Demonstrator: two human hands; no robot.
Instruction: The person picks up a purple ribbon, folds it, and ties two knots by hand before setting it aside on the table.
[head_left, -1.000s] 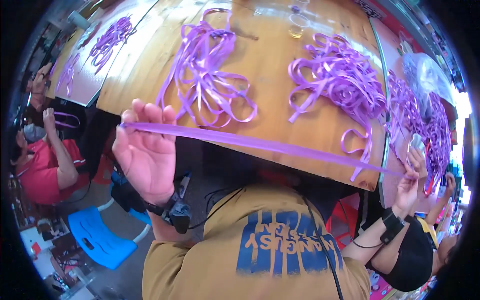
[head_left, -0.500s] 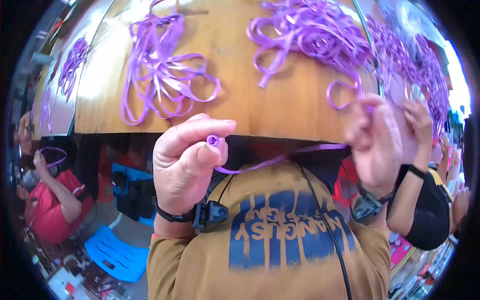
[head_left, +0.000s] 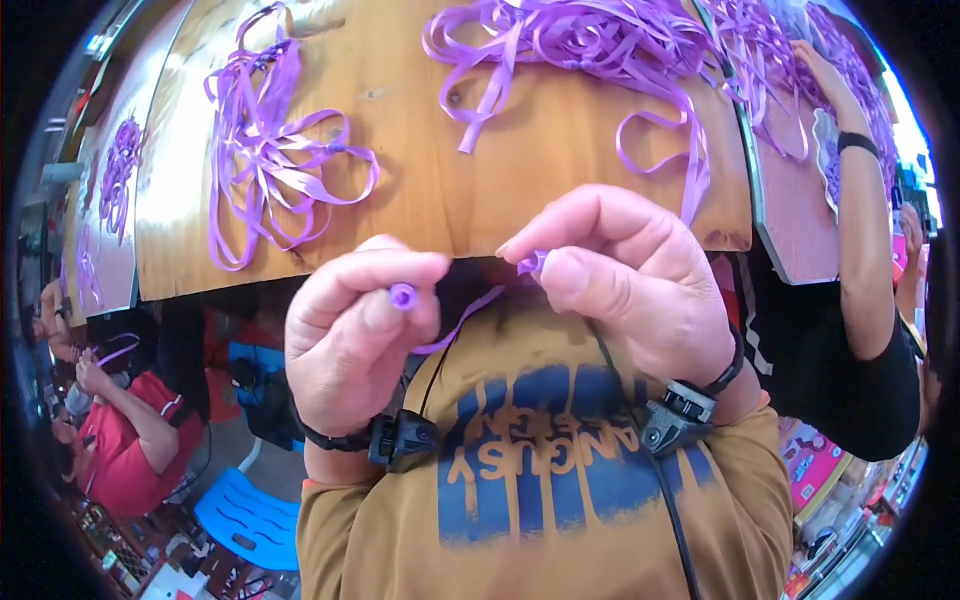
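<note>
In front of my chest, my left hand (head_left: pixel 360 325) is closed in a pinch on a small purple ribbon roll (head_left: pixel 402 296), whose coiled end faces up between thumb and forefinger. From there a strip of purple ribbon (head_left: pixel 465 318) sags and runs toward my right hand (head_left: pixel 630 280). Between its thumb and forefinger my right hand pinches a folded or curled purple ribbon end (head_left: pixel 532 263). Both hands are just off the table's near edge, a short gap apart. My fingers hide part of the ribbon.
On the wooden table (head_left: pixel 400 210) lie a looped ribbon bundle (head_left: pixel 265 150) at left and a bigger ribbon heap (head_left: pixel 590 40) at the back. A co-worker's arm (head_left: pixel 860 220) reaches over ribbons at right. Another person in red (head_left: pixel 140 440) sits at left, near a blue chair (head_left: pixel 245 515).
My right hand has come left and inward, close to my left hand, and the ribbon between them has gone slack. The co-worker's arm at right has reached farther over the table.
</note>
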